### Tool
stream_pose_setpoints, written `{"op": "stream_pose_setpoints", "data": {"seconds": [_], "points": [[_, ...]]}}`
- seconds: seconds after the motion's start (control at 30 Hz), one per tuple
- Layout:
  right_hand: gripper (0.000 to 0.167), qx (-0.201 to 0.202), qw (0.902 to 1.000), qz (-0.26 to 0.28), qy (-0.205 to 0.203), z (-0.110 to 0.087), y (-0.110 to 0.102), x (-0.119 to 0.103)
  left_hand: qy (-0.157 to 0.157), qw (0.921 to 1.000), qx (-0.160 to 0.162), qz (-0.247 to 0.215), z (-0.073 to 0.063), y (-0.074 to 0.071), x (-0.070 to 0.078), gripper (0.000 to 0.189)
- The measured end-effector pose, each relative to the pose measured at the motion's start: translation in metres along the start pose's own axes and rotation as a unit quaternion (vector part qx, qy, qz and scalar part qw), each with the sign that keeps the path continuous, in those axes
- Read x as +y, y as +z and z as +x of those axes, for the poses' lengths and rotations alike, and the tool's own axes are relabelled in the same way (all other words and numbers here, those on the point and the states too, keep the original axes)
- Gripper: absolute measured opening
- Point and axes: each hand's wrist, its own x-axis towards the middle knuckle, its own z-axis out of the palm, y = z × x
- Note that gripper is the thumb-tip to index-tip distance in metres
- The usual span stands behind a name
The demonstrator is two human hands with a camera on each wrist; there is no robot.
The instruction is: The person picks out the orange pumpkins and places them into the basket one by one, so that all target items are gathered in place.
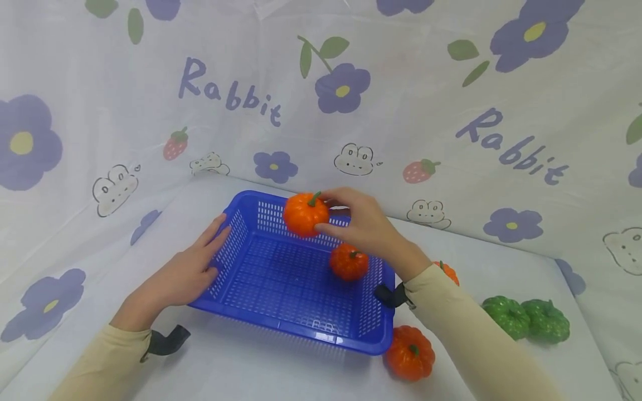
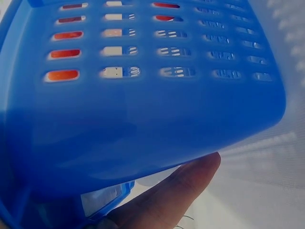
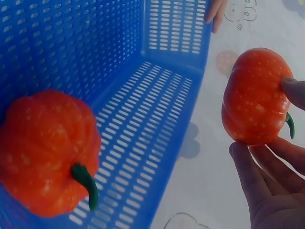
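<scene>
My right hand (image 1: 368, 223) pinches a small orange toy pumpkin (image 1: 303, 216) with a green stem, above the far side of a blue slotted plastic basket (image 1: 301, 326). In the right wrist view, the thumb presses one side of this pumpkin (image 3: 257, 98) and the fingertips the other. A second orange pumpkin (image 1: 348, 262) lies inside the basket, toward its right end. At the left rim rests my left hand (image 1: 188, 273), its fingers fairly straight along the edge. One left digit (image 2: 183, 191) touches the solid lower part of the blue wall in the left wrist view.
Right of the basket, an orange pumpkin (image 1: 409, 353) sits near its front corner, and another (image 1: 447, 272) is partly hidden behind my right forearm. Two green pumpkins (image 1: 526, 320) lie farther right. A white patterned cloth (image 1: 401, 100) hangs behind the white table surface (image 1: 225, 356).
</scene>
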Motion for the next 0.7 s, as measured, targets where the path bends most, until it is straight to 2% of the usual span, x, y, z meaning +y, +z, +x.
{"op": "stream_pose_setpoints", "data": {"seconds": [0.7], "points": [[0.053, -0.018, 0.9997, 0.011, 0.009, 0.022, 0.033, 0.011, -0.008, 1.0000, 0.001, 0.001, 0.000, 0.001, 0.000, 0.075]]}}
